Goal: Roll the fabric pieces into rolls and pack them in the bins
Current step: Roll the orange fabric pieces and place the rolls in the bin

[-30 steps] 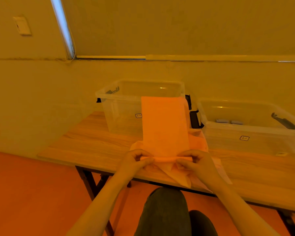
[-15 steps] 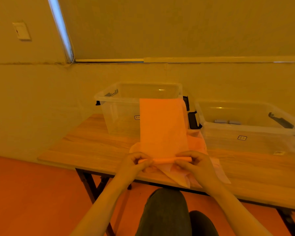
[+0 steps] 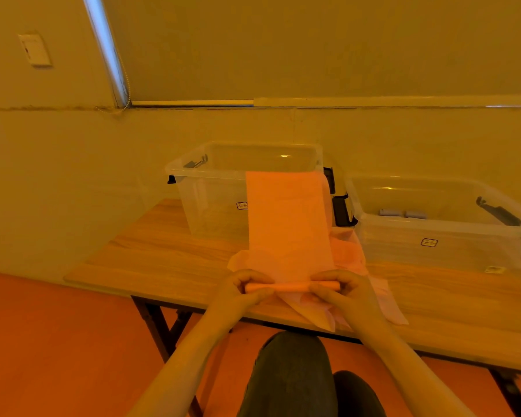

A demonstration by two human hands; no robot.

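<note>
An orange fabric piece [image 3: 286, 224] lies stretched away from me, its far end draped up against the left clear bin [image 3: 211, 188]. Its near end is wound into a thin roll [image 3: 289, 286]. My left hand [image 3: 241, 291] pinches the roll's left end and my right hand [image 3: 343, 291] pinches its right end. Under the strip lies a loose pile of more pink fabric pieces [image 3: 352, 257], one corner hanging over the table's front edge. The right clear bin [image 3: 445, 233] holds two small grey rolls [image 3: 402, 213] at its back.
Both bins stand on a wooden table [image 3: 163, 254] against the wall, black latches [image 3: 342, 210] between them. My dark-trousered knees [image 3: 292, 374] are under the table's front edge. The orange floor shows on the left.
The roll at the near end has grown slightly thicker as my fingers turned it; the flat part of the strip has shortened a little. The hands stay in place.
</note>
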